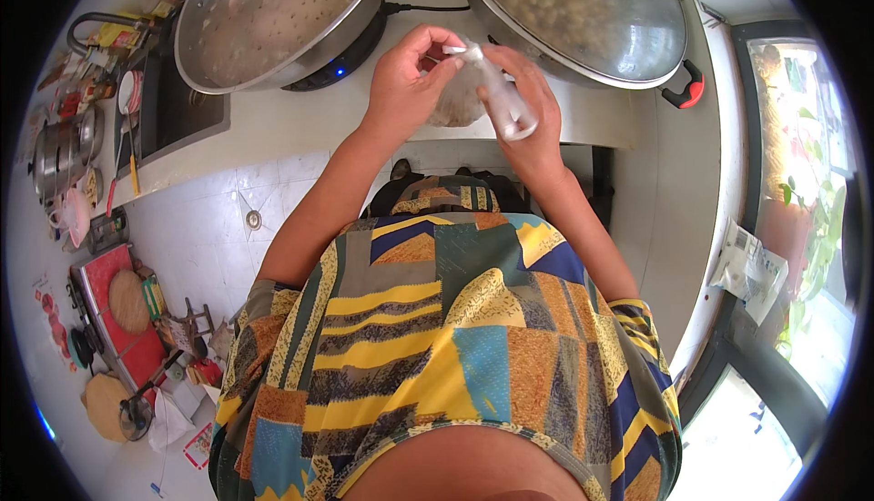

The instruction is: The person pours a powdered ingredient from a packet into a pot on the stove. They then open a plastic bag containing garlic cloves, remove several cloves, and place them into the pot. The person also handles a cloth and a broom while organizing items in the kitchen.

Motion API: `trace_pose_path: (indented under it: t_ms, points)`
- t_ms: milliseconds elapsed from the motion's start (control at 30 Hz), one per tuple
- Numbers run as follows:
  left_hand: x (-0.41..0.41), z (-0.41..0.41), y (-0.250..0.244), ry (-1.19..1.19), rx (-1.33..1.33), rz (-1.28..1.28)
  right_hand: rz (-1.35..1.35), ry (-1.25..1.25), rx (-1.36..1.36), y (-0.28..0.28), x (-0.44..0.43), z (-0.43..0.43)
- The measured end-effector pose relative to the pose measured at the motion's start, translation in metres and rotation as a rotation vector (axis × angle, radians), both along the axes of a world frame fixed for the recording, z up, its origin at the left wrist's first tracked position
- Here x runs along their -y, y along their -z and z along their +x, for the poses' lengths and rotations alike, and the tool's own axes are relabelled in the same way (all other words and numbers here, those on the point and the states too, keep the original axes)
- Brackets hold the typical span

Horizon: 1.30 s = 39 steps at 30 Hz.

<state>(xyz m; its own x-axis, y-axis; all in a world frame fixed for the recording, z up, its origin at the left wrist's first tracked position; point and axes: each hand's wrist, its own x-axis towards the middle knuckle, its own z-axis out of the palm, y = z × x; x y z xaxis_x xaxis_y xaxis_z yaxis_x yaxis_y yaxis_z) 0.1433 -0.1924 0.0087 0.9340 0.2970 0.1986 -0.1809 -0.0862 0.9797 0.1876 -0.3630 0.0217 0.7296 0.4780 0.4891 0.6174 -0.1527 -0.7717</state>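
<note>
Near the counter's front edge, my left hand pinches the gathered, twisted neck of a thin clear plastic bag. Something brownish shows inside the bag's lower part, but its kind cannot be told. My right hand is curled around the other side of the bag's neck, with a whitish loose end of plastic hanging over its fingers. Behind my left hand stands a wide metal pan of murky liquid. Behind my right hand is a second pan under a glass lid, with pale brown pieces beneath the glass.
A lit black induction cooker supports the left pan. The right pan's red-and-black handle juts out sideways. Left of the cooker is a dark sink, with long-handled utensils beside it. A window with plants borders the right side.
</note>
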Motion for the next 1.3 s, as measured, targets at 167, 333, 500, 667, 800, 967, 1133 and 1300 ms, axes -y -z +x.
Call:
trace_pose_path:
  t_ms: [167, 333, 500, 667, 800, 967, 1133, 1300]
  points:
    - [-0.003, 0.005, -0.001, 0.024, -0.011, -0.004, -0.001, 0.063, 0.009, -0.005, -0.017, 0.005]
    - [-0.009, 0.0, 0.034, 0.058, -0.135, 0.05, -0.126, 0.016, -0.003, 0.03, -0.02, 0.015]
    - [-0.017, -0.001, 0.015, 0.051, -0.164, 0.086, -0.085, 0.02, 0.041, 0.021, -0.03, 0.011]
    - [-0.019, -0.002, 0.006, -0.063, 0.039, 0.088, 0.016, 0.05, 0.007, 0.002, -0.045, 0.012]
    - [-0.027, -0.009, 0.022, -0.032, -0.12, 0.193, -0.129, 0.037, 0.001, 0.014, -0.043, 0.011]
    - [-0.023, -0.016, 0.032, -0.043, -0.045, 0.377, -0.247, -0.037, -0.01, 0.01, -0.033, 0.004]
    - [-0.018, -0.015, 0.024, -0.041, -0.05, 0.362, -0.39, 0.029, 0.101, -0.009, -0.028, 0.009]
    - [-0.015, -0.017, 0.019, -0.074, -0.054, 0.353, -0.229, 0.031, 0.037, -0.021, -0.03, 0.009]
